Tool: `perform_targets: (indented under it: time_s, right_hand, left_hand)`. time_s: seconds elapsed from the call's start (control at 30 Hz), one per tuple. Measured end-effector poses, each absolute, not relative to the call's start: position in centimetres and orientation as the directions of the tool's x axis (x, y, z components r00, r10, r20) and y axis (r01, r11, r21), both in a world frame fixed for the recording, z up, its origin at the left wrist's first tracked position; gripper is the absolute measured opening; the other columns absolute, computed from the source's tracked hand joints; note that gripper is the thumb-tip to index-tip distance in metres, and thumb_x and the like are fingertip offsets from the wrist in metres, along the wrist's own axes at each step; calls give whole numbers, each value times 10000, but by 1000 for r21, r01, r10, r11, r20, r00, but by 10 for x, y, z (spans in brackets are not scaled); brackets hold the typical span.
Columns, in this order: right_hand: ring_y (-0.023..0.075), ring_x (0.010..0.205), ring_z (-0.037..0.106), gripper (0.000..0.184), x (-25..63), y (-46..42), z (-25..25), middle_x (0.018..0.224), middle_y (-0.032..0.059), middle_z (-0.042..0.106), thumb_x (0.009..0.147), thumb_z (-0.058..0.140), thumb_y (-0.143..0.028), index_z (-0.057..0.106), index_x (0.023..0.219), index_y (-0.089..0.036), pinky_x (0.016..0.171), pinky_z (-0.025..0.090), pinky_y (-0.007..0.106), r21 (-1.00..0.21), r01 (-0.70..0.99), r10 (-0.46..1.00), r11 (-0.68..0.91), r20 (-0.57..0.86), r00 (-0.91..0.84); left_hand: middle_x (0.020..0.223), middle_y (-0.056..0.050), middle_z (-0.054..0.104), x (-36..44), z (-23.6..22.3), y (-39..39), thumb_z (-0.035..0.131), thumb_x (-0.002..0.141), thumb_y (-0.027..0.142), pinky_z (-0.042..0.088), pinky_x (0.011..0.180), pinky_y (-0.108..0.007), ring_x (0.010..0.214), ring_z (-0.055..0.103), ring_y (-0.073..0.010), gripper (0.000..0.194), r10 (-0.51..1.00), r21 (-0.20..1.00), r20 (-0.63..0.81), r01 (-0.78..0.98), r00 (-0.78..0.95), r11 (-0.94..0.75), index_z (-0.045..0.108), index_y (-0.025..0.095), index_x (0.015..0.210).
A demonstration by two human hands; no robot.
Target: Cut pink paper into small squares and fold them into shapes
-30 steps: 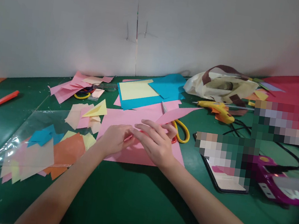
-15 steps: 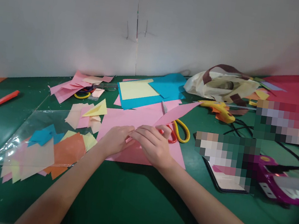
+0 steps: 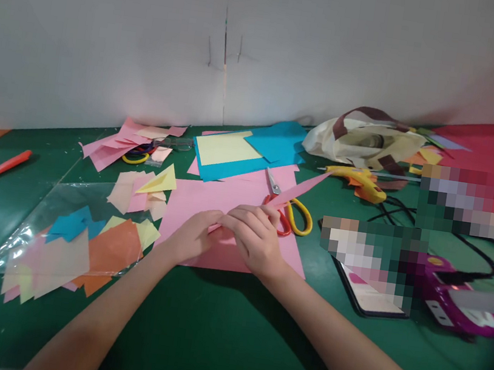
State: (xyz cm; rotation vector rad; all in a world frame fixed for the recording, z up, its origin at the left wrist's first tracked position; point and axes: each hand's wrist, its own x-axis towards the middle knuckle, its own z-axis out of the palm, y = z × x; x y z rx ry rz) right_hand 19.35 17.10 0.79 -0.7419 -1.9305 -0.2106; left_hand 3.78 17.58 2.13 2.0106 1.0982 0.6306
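While the two hands meet over a large pink sheet (image 3: pixel 218 196) on the green table (image 3: pixel 208 326), a narrow piece of pink paper (image 3: pixel 300 190) runs between them, its free end rising past the right hand and over the scissors (image 3: pixel 300 218). The left hand (image 3: pixel 194 236) is curled in a pinch, with a sliver of pink at its fingertips. The right hand (image 3: pixel 258 238) bends its fingers closely over the same piece, as far as can be told; its thumb is largely hidden.

Thin paper like this could crease askew or tear if the hands pull unevenly. Its loose tip could catch on the scissors' red and yellow handles, and a sideways sweep of the right forearm could knock the smartphone (image 3: pixel 372 294). The sheet underneath might slide, since nothing visible clamps it.

No brand or word can be read. White marks on the purple device (image 3: pixel 459 307) resemble characters but are too blurred to make out, and the phone's screen is partly pixelated.
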Motion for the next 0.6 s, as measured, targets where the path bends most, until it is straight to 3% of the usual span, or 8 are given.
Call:
perform_targets:
  time_s: [0.1, 0.23, 0.47, 0.6]
  right_hand:
    - [145, 790, 610, 285, 194, 170, 11, 777, 29, 685, 947, 346, -121, 611, 878, -199, 717, 348, 301, -194, 565, 398, 802, 878, -265]
    - [150, 774, 599, 275, 195, 170, 12, 752, 37, 671, 944, 343, -109, 596, 872, -188, 704, 357, 304, -199, 553, 386, 809, 889, -245]
    - [149, 763, 601, 265, 195, 169, 13, 747, 29, 669, 931, 361, -99, 596, 856, -197, 702, 362, 307, -185, 555, 368, 811, 899, -238]
    - [142, 785, 612, 262, 196, 169, 10, 772, -12, 680, 872, 416, -43, 601, 857, -228, 769, 322, 324, -169, 615, 373, 770, 902, -219]
  left_hand:
    - [750, -27, 618, 39, 31, 176, 394, 868, 238, 470, 675, -287, 710, 570, -162, 242, 823, 842, -37, 461, 566, -279, 569, 144, 729]
    - [801, -18, 626, 38, 36, 177, 490, 821, 246, 472, 742, -296, 809, 573, -174, 158, 766, 877, -143, 439, 626, -195, 597, 145, 763]
    - [746, -5, 624, 46, 28, 171, 414, 836, 188, 461, 667, -259, 762, 573, -164, 194, 823, 844, -75, 475, 563, -248, 579, 152, 741]
    - [789, -20, 657, 48, 21, 168, 375, 841, 179, 463, 708, -273, 785, 603, -175, 229, 861, 800, -68, 544, 504, -255, 587, 157, 756]
